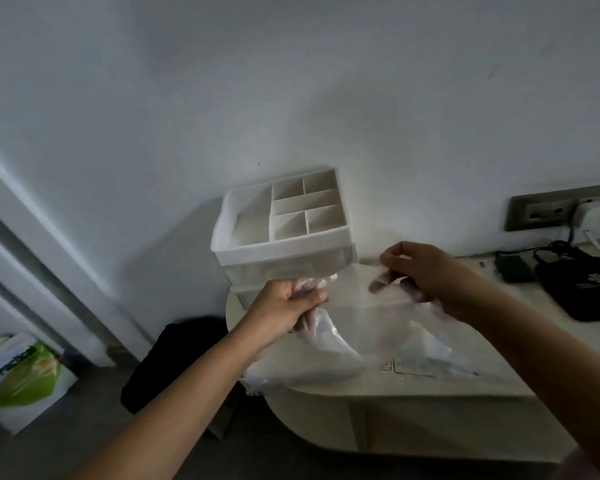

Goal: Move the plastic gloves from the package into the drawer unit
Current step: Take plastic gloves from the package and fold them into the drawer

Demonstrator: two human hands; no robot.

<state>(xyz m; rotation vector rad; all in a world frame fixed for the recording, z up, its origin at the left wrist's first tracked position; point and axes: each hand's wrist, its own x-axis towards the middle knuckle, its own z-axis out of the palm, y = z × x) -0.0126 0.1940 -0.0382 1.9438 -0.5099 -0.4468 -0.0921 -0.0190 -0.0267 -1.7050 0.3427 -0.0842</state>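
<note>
A clear plastic package [364, 334] of thin plastic gloves is held up over the white table [413, 393]. My left hand [288, 308] grips its bunched left edge. My right hand [420, 271] pinches the upper right part of the film, with fingers partly behind the plastic. The gloves inside are too transparent to tell apart. Just behind my hands stands the white drawer unit [284, 249], with divided compartments open on top; its drawer front is partly hidden by the plastic.
A black pouch [582, 289] and a black charger with cables [513, 268] lie at the table's right. A wall socket strip [548, 209] holds a white plug. On the floor sit a black bag [174, 362] and a green-and-white carrier bag [21, 379].
</note>
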